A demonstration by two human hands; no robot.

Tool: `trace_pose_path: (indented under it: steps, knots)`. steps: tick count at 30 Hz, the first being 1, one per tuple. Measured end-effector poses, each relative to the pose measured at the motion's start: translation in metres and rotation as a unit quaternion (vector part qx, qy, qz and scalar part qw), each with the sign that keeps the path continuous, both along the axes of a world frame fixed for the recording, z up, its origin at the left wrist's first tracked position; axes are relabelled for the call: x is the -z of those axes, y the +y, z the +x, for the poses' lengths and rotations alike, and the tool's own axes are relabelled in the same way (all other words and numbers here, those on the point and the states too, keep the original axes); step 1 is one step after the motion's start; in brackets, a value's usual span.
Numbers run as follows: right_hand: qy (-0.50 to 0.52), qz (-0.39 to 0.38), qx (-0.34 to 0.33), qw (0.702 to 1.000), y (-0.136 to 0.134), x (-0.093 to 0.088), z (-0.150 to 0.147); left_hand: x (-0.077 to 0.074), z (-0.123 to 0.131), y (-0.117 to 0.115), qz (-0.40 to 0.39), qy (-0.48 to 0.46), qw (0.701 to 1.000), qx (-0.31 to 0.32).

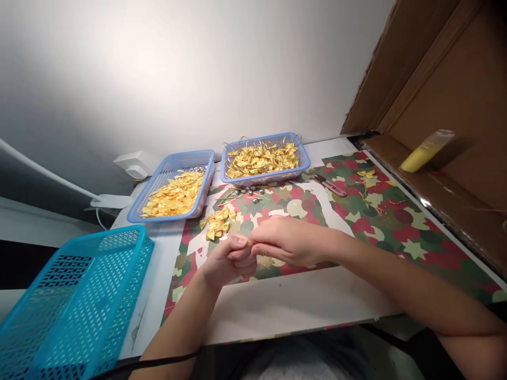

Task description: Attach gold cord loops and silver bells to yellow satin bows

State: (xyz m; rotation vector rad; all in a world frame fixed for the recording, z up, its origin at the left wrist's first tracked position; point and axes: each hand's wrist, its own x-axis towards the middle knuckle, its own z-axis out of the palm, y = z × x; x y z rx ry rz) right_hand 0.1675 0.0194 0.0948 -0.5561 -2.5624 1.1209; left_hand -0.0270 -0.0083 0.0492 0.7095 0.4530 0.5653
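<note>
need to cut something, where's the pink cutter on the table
In the head view the pink cutter lies on the patterned mat, right of centre, just right of the basket of finished bows.

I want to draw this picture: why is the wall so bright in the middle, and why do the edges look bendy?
Head view: a light glares on the wall, fading to grey at the sides; the wide lens bends the table edge and turquoise basket; both hands look sharp, casting soft shadows.

Perforated plastic baskets (pixel 174 184); glossy yellow ribbon bows (pixel 217 224); smooth printed paper mat (pixel 396 221); matt cardboard (pixel 447 79)
</note>
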Motion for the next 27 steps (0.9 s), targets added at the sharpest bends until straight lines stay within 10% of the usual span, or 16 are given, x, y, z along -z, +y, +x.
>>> trace_pose_path:
  steps: [12, 21, 27]
  knots:
    - [0.228, -0.212, 0.020, 0.950, -0.003, -0.023, 0.038, -0.044, -0.005, -0.008, 0.093, 0.046, 0.995, 0.005]
    - [0.591, -0.218, 0.379, 0.678, -0.027, -0.077, 0.167, -0.096, -0.091, -0.045, 0.185, -0.001, 0.972, -0.144]
    - [0.728, -0.211, 0.423, 0.497, -0.023, -0.052, 0.233, -0.129, -0.167, -0.095, 0.321, 0.009, 0.868, -0.378]
